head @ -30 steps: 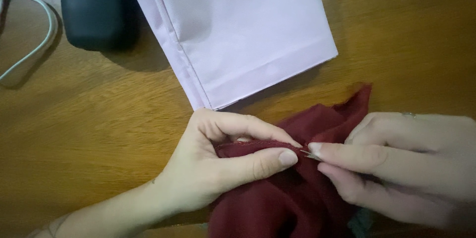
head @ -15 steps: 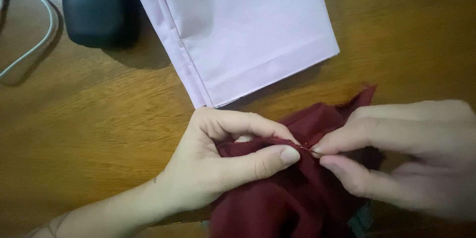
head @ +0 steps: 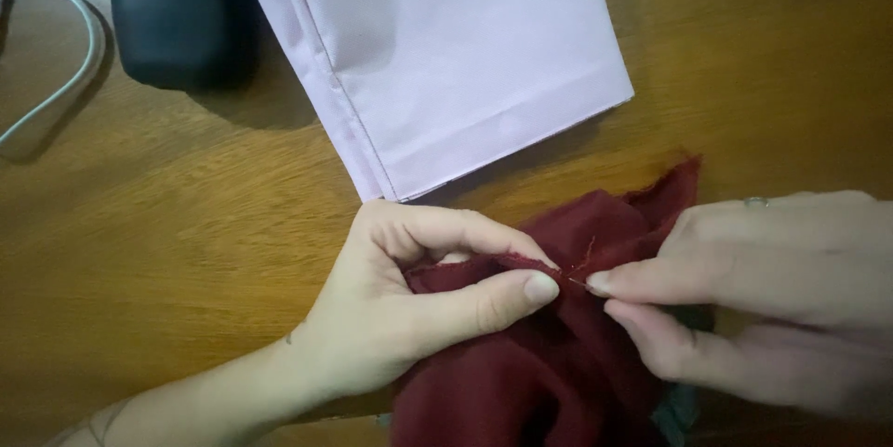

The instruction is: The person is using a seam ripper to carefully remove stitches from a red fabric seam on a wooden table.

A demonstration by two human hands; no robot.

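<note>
A head-worn camera looks down on a wooden surface [head: 186, 224]. In the lower middle of the frame, a crumpled piece of dark red cloth [head: 521, 382] lies bunched on the wood, spreading from the centre down to the bottom edge.

The left hand [head: 409, 317] enters from the lower left. Its fingers [head: 502, 298] are closed narrowly on a folded ridge of the red cloth, thumb below and forefinger above, so the fold runs between them toward the centre of the frame.

The right hand [head: 763, 298] comes in from the right edge. Its thumb and forefinger are pressed together, pinching something very thin at the cloth's fold, just beside the left thumb tip; it looks like a needle, though it is too small to tell for certain. A ring [head: 755, 202] sits on one finger.

Above, in the upper middle, lies a folded pale lilac fabric [head: 446, 56], near the red cloth but apart from it. At the upper left sits a dark rounded object [head: 177, 19], with a pale cable [head: 56, 93] curving beside it.
</note>
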